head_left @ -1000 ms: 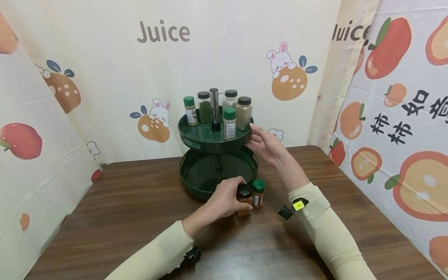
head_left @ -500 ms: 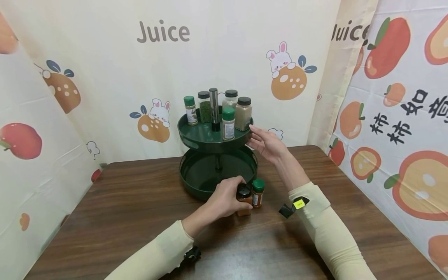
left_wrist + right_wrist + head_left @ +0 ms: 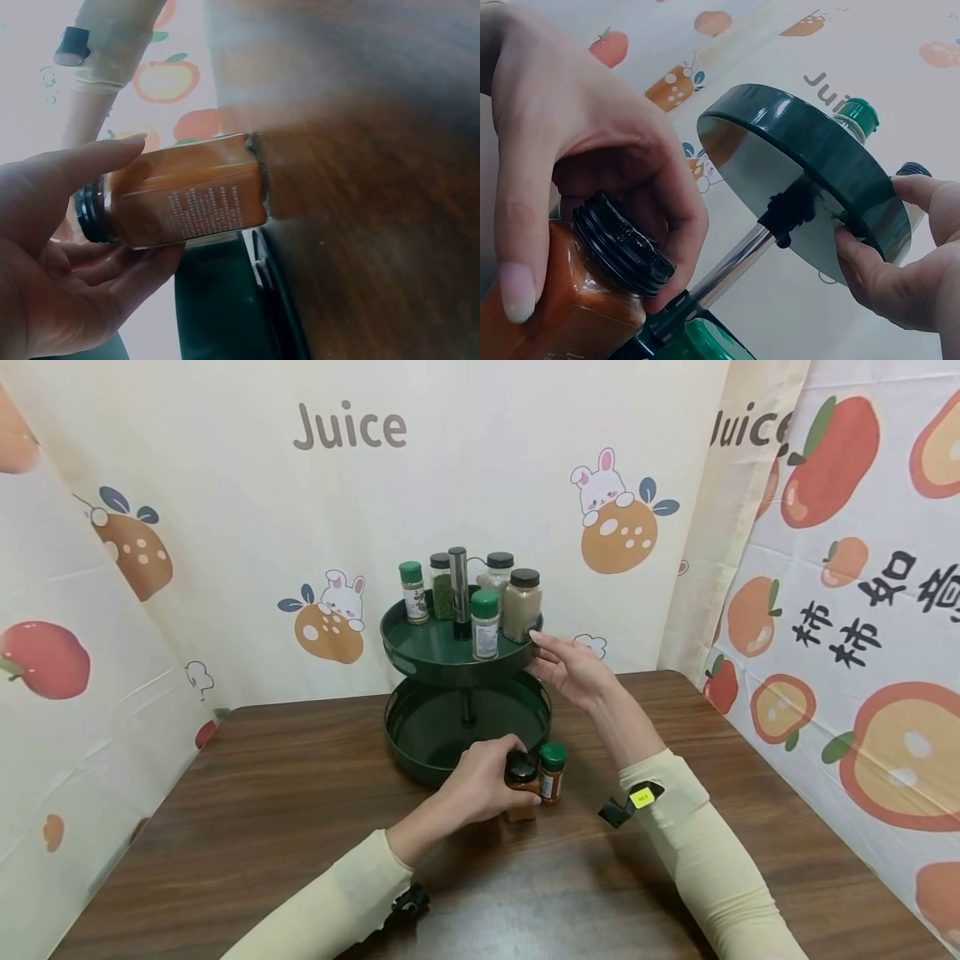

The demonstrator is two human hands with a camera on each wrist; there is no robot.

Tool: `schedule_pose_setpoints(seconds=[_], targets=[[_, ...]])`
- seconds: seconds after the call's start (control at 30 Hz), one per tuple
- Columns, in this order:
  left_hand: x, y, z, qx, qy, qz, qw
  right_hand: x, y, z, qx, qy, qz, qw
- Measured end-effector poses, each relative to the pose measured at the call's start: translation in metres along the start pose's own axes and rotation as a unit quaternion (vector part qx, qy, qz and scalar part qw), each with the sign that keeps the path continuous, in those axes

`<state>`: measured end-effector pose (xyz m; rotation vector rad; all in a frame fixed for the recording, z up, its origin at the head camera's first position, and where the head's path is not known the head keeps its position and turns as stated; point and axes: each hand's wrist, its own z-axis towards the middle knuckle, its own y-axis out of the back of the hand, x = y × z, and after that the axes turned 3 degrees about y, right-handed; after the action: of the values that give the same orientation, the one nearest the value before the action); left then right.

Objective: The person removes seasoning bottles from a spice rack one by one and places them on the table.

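My left hand [image 3: 480, 781] grips a square spice jar [image 3: 187, 191] of orange-brown powder with a black lid. The jar is upright, its base on or just above the table, in front of a dark green two-tier turntable rack. At the rim of the rack's upper tray [image 3: 427, 670], my right hand [image 3: 573, 672] pinches the edge between thumb and fingers, best seen in the right wrist view. Beside the held jar stands a small green-capped spice jar [image 3: 552, 772]. The lower tray [image 3: 420, 768] holds no jars where its floor shows.
On the upper tray stand several jars around a metal post [image 3: 459, 593]: a green-capped jar [image 3: 485, 627] in front, a black-lidded jar [image 3: 522, 606] at right, others behind. The wooden table [image 3: 300, 827] meets printed curtains [image 3: 480, 443] at the back and sides.
The upper tray has turned a little: its front green-capped jar shifts left, while the jars at the back shift right. My right hand moves slightly with the rim; the left hand stays put.
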<state>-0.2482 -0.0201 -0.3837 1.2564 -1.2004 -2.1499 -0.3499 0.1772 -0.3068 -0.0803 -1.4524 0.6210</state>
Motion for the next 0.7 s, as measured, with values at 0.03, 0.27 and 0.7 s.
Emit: schedule_pose_setpoints(seconds=[0.03, 0.27, 0.7], targets=[[0.0, 0.001, 0.0, -0.001, -0.002, 0.0, 1.0, 0.0, 0.0, 0.0, 0.001, 0.0, 0.003, 1.0], [-0.006, 0.019, -0.003, -0.005, -0.001, -0.022, 0.9997, 0.0, -0.001, 0.001, 0.0, -0.003, 0.017, 1.0], [-0.015, 0.063, -0.009, -0.044, 0.007, -0.064, 0.997, 0.0, 0.0, 0.001, 0.003, -0.003, 0.01, 1.0]])
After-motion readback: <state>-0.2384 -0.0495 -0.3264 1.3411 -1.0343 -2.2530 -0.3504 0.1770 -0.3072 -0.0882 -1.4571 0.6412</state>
